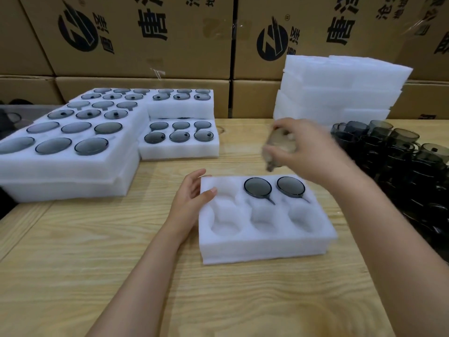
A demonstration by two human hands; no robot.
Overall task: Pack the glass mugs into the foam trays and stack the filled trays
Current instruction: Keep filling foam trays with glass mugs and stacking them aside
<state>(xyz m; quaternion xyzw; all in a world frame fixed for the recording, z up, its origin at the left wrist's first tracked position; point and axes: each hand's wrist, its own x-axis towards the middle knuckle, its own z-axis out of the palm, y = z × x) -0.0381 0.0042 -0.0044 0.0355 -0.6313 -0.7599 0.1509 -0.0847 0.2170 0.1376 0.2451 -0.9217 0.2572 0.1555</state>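
Smoky glass mug [279, 143], clasped in the right hand [312, 152], hangs over the white foam tray [264, 249], slack left hand [192, 200] touching its left edge.

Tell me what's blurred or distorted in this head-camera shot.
Head view: the right hand and the smoky glass mug it grips are motion-blurred; the white foam tray and left hand are sharp; wide-angle distortion bows the brown cardboard boxes.

Wooden table [73, 251]: foam trays [255, 249], seemingly loose mugs [388, 152].
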